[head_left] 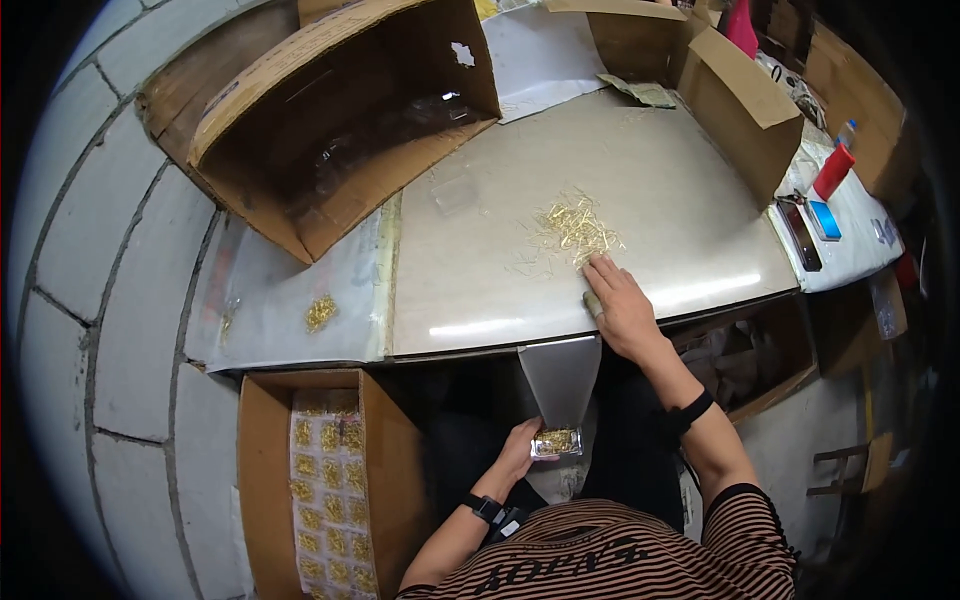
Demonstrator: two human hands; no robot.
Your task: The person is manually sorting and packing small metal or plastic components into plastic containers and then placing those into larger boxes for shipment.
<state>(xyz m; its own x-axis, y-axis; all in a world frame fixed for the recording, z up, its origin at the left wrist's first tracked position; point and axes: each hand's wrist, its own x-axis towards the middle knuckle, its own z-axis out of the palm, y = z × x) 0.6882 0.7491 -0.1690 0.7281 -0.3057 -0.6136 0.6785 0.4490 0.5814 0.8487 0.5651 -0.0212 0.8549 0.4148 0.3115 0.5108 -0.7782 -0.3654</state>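
My left hand (517,447) is below the table edge, its fingers closed around a small clear plastic box (556,443) with thin gold-coloured pieces in it. The box sits right under the lower end of a grey sheet chute (562,380) that slopes down from the table's front edge. On the tabletop, my right hand (622,308) lies palm down with its fingers stretched out. Its fingertips reach the near edge of a loose pile of thin gold-coloured metal pieces (577,228). A covering shows on one of its fingers.
A big cardboard box (350,120) on its side holds clear plastic boxes at the back left. Down at the left, an open carton (400,480) contains rows of filled clear boxes (333,490). A small gold heap (320,313) lies left. Cardboard (745,110) stands at the right.
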